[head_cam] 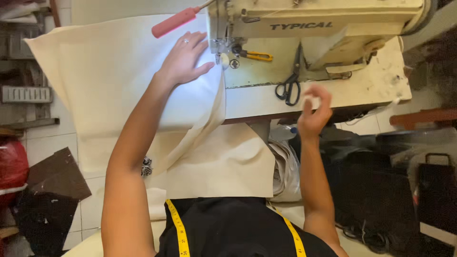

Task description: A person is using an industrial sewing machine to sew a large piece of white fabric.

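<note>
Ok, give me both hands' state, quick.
Left hand: open, flat on the cream fabric beside the sewing machine.
Right hand: fingers pinched on a small white piece.

Bare arms, black top, tape measure round the neck

Both arms are uncovered to above the elbow, with no sleeves in view. The left hand (184, 58) wears a thin ring (185, 41) on one finger. A black garment (238, 228) covers the torso, and a yellow tape measure (178, 228) with dark markings hangs over it in two strands.

matt cream cloth (114, 81), worn painted-metal sewing machine (314, 24)
</note>
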